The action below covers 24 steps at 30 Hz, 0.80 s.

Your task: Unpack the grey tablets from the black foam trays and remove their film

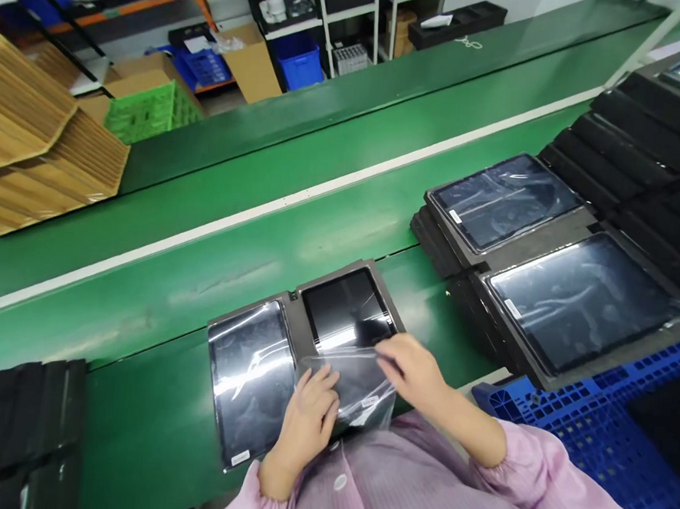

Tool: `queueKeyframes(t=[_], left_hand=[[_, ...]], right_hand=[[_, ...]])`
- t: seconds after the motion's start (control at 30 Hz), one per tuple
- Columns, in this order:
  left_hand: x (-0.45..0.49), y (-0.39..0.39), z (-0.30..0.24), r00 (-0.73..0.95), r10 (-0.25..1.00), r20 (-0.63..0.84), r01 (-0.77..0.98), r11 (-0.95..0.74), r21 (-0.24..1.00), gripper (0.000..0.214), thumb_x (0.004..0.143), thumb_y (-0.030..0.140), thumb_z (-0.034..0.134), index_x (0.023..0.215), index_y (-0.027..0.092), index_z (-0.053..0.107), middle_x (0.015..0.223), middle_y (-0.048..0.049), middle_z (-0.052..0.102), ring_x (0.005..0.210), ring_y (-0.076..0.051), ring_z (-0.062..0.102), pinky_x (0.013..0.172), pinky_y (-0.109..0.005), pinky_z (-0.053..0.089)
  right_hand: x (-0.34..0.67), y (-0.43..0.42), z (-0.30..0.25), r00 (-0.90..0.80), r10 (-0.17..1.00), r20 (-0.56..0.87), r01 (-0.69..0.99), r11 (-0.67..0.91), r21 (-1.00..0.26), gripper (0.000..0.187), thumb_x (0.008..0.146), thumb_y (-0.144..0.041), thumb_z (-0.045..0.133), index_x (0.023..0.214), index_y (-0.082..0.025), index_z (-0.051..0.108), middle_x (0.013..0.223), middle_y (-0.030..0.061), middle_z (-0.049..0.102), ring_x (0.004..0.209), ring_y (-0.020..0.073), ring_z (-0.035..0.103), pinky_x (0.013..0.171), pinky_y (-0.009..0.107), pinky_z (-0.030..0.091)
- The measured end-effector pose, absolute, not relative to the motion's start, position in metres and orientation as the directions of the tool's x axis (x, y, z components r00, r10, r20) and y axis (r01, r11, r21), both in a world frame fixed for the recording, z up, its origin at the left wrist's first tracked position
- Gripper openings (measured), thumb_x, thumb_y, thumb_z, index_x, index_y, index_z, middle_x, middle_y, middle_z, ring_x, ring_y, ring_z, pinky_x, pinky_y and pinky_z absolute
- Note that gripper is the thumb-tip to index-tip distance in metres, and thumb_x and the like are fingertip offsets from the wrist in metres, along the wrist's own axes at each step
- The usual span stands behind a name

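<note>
Before me lies a dark foam tray (291, 307) with two recesses. Its left recess holds a tablet-like screen panel (252, 380) under shiny clear film, with a white label near the bottom. In the right recess is a second screen panel (345, 305), its upper part glossy and uncovered. Clear plastic film (360, 382) with a white label spreads over the lower part of that panel and wrinkles toward me. My right hand (416, 370) pinches the film's upper right edge. My left hand (310, 414) lies on the film's left side with fingers extended.
Stacked foam trays (489, 267) with film-covered screens stand at right, beside a blue plastic crate (565, 429). More black trays (21, 427) are at lower left. Cardboard dividers (47, 144) stand at upper left on the green conveyor surface (202, 254). Shelves are behind.
</note>
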<state>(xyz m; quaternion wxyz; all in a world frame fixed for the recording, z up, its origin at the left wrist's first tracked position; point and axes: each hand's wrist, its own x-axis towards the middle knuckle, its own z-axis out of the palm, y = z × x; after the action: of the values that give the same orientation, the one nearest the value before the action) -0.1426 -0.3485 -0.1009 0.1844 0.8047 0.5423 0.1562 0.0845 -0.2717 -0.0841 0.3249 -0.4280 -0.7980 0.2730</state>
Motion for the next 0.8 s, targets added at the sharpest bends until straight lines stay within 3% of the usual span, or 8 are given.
queueKeyframes(t=[0.1,0.2,0.37,0.5,0.6,0.7,0.8], left_hand=[[-0.134,-0.343,-0.100,0.237,0.970,0.048,0.864,-0.233,0.445,0.017,0.080,0.014,0.047,0.072,0.020,0.060,0.116,-0.0120,0.065,0.126,-0.033,0.048,0.099,-0.054,0.044],[-0.134,-0.338,-0.100,0.205,0.978,0.035,0.878,-0.199,0.434,0.013,0.075,0.011,0.049,0.070,0.019,0.057,0.124,-0.0135,0.060,0.126,-0.032,0.047,0.095,-0.048,0.049],[-0.143,-0.331,-0.092,0.204,0.976,-0.070,0.842,-0.139,0.521,0.012,0.071,0.009,0.050,0.071,0.020,0.056,0.128,-0.0130,0.059,0.125,-0.031,0.049,0.092,-0.045,0.051],[-0.149,-0.328,-0.082,0.179,0.975,-0.133,0.759,-0.051,0.649,0.015,0.069,0.008,0.052,0.075,0.019,0.059,0.128,-0.0157,0.058,0.121,-0.030,0.053,0.097,-0.046,0.047],[-0.166,-0.332,-0.081,0.119,0.991,-0.062,0.663,-0.034,0.748,0.015,0.070,0.011,0.051,0.078,0.019,0.062,0.123,-0.0154,0.061,0.118,-0.027,0.056,0.100,-0.046,0.045],[-0.200,-0.345,-0.083,-0.093,0.989,0.112,0.597,-0.035,0.801,0.014,0.073,0.023,0.050,0.078,0.020,0.063,0.115,-0.0131,0.065,0.116,-0.028,0.057,0.099,-0.049,0.044],[-0.242,-0.364,-0.082,-0.381,0.901,0.204,0.569,0.054,0.821,0.019,0.072,0.034,0.054,0.079,0.019,0.063,0.107,-0.0146,0.066,0.106,-0.033,0.060,0.096,-0.055,0.044]], right_hand=[[0.077,-0.249,-0.095,-0.162,0.985,-0.055,0.753,0.087,-0.653,0.039,0.080,-0.019,0.055,0.119,-0.014,0.052,0.107,0.0169,0.063,0.103,0.0313,0.058,0.086,0.046,0.048],[0.066,-0.236,-0.097,-0.063,0.957,-0.284,0.767,-0.136,-0.627,0.040,0.076,-0.018,0.061,0.115,-0.012,0.054,0.106,0.0182,0.061,0.106,0.0330,0.057,0.091,0.045,0.044],[0.062,-0.227,-0.092,0.042,0.940,-0.339,0.635,-0.287,-0.717,0.025,0.076,-0.030,0.062,0.096,-0.015,0.061,0.089,0.0116,0.066,0.091,0.0286,0.062,0.081,0.040,0.046],[0.061,-0.238,-0.079,-0.059,0.943,-0.329,0.419,-0.276,-0.865,0.028,0.077,-0.042,0.054,0.087,-0.017,0.062,0.077,0.0040,0.066,0.076,0.0215,0.063,0.067,0.032,0.049],[0.052,-0.251,-0.066,-0.125,0.950,-0.286,0.268,-0.245,-0.932,0.031,0.076,-0.045,0.051,0.087,-0.017,0.059,0.079,0.0032,0.066,0.074,0.0191,0.062,0.064,0.029,0.048],[0.027,-0.262,-0.054,-0.142,0.957,-0.252,0.172,-0.227,-0.959,0.029,0.075,-0.044,0.054,0.086,-0.017,0.057,0.079,0.0035,0.065,0.074,0.0184,0.062,0.064,0.028,0.048],[-0.014,-0.277,-0.042,-0.131,0.961,-0.244,0.144,-0.225,-0.964,0.020,0.075,-0.034,0.056,0.086,-0.018,0.056,0.072,0.0007,0.063,0.067,0.0161,0.061,0.062,0.026,0.048]])
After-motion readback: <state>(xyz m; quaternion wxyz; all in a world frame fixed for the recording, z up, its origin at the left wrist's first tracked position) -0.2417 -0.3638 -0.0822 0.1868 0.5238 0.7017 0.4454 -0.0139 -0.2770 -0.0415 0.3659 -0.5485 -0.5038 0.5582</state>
